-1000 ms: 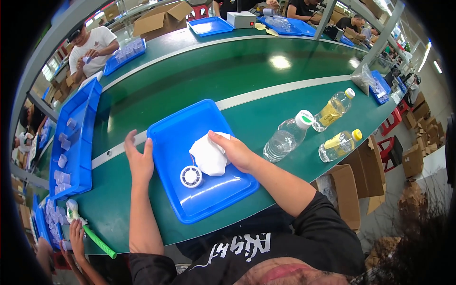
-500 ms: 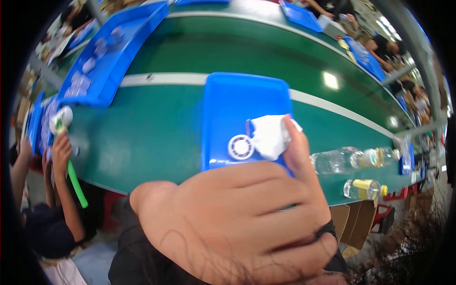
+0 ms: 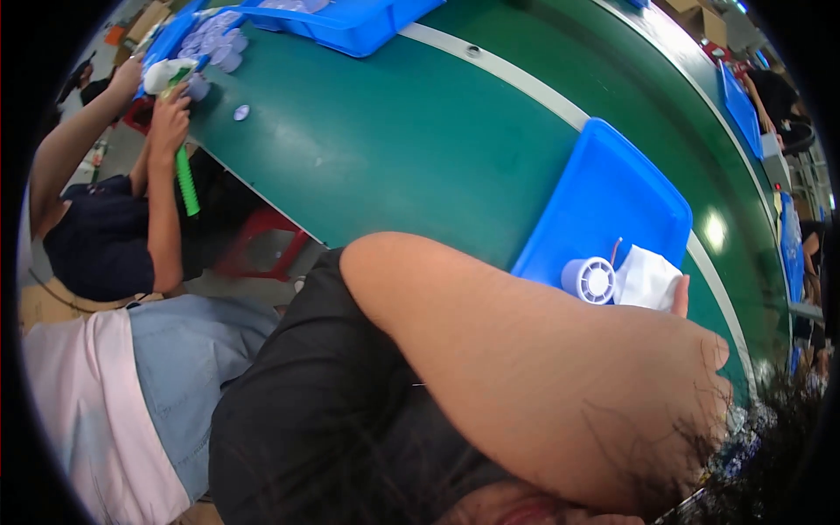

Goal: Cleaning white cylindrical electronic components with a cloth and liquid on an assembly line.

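My left hand (image 3: pixel 678 372) is very close to the camera, the bare forearm crossing from a black sleeve at lower left. Its fingers are mostly hidden behind the back of the hand. Beyond it, a fingertip of my right hand (image 3: pixel 681 297) shows against a white crumpled cloth (image 3: pixel 647 280); the rest of that hand is covered by my left arm. Touching or just beside the cloth is a small white round fan-like part (image 3: pixel 591 282) with a spoked face, and a thin reddish wire stands up near it. Both appear over the blue tray (image 3: pixel 604 192).
The green table (image 3: pixel 385 166) carries a long blue bin (image 3: pixel 359 31), clear plastic cups (image 3: pixel 219 44) and a small loose disc (image 3: pixel 241 113). At left a co-worker's hand (image 3: pixel 171 122) holds a white piece with a green ribbed tube (image 3: pixel 186 179). A red stool (image 3: pixel 262 245) stands below the edge.
The view has swung left, so the tray and fan part sit farther right. My left hand has shifted right across the picture, showing more forearm. The cloth stays by my right hand.
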A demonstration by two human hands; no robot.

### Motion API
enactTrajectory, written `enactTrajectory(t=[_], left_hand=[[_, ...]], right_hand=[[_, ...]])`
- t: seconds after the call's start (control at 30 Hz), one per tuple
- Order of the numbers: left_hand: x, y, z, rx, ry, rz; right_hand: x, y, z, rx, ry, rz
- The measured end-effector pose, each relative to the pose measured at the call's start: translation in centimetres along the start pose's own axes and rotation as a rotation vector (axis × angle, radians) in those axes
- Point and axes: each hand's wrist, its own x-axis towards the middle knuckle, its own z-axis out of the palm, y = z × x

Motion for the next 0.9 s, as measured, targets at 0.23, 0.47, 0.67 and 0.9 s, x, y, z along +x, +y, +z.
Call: enactTrajectory(t=[0.23,0.47,0.67,0.9], left_hand=[[1.5,-1.4,-0.9,-0.004,-0.092,0.236],[2.8,0.5,-3.1,-0.323,-0.081,0.015],[3.3,0.6,-4.4,-0.373,-0.057,0.002],[3.7,1.4,-4.9,-0.228,-0.072,-0.017]], right_hand=[[1.9,0.1,-1.5,-0.217,-0.098,-0.182],[1.1,-1.0,-5.1,-0.435,0.013,-0.389],[-2.9,-3.4,-1.2,0.010,-0.188,-0.165],[-3.0,-4.0,-0.8,-0.066,0.032,-0.162]])
